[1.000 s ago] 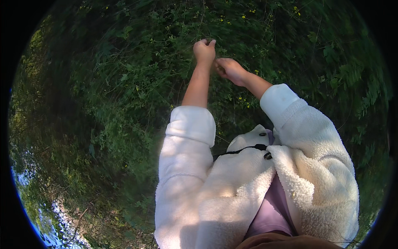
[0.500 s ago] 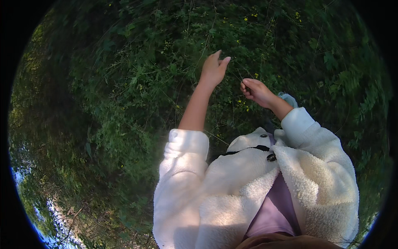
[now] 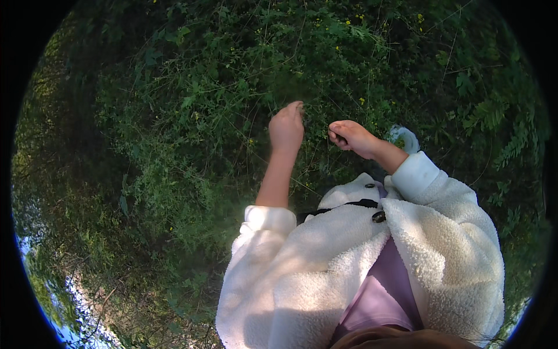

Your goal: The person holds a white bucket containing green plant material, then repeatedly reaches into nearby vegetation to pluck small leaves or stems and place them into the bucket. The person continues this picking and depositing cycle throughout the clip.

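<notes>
My left hand (image 3: pixel 286 127) is raised over green plants (image 3: pixel 232 99), its fingers drawn together and their tips slightly blurred. What they pinch, if anything, I cannot make out. To its right and a little nearer, my right hand (image 3: pixel 354 138) has its fingers curled in and the thumb pressed against them. Anything in that grip is too small or thin to name. A gap separates the two hands, with thin stems and leaves showing behind it. Small yellow flowers (image 3: pixel 361 101) dot the plants just beyond my right hand.
Dense weeds and grass surround me, with fern-like leaves (image 3: pixel 491 113) at the right. A pale bluish curved thing (image 3: pixel 407 138) shows behind my right wrist. My fleecy white jacket (image 3: pixel 314 256) fills the lower middle. Bright patches and dry twigs lie at the lower left.
My left hand has drawn back toward me and slightly left, and its spread fingers have closed. My right hand has shifted a little left and nearer, still closed.
</notes>
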